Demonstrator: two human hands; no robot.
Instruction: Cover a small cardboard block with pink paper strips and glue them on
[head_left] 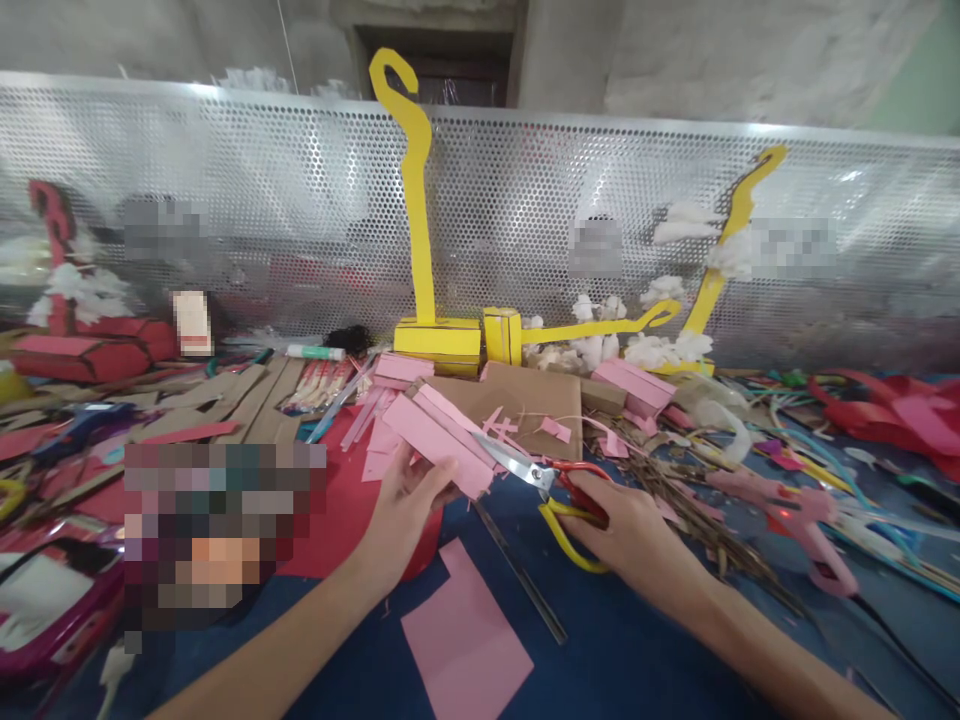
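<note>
My left hand [411,505] grips a pink paper-covered box [435,440] from below, its long side slanting down to the right. In my right hand [622,525] is a pair of scissors [534,474] with one red and one yellow handle. The blades are apart and reach the right part of the box's upper edge; whether paper lies between them I cannot make out. Below the hands lie a pink paper sheet [469,640] with a notched corner and a dark metal ruler-like strip [521,570]. Red paper [330,520] spreads under my left hand.
A pink glue gun [806,515] with a glowing red light lies at right, its cord trailing. Yellow hooked paper figures [437,340] stand by a perforated metal panel [510,200]. Cardboard [529,400], pink scraps and dry stalks [697,525] cover the table's middle; red figures [82,350] stand left.
</note>
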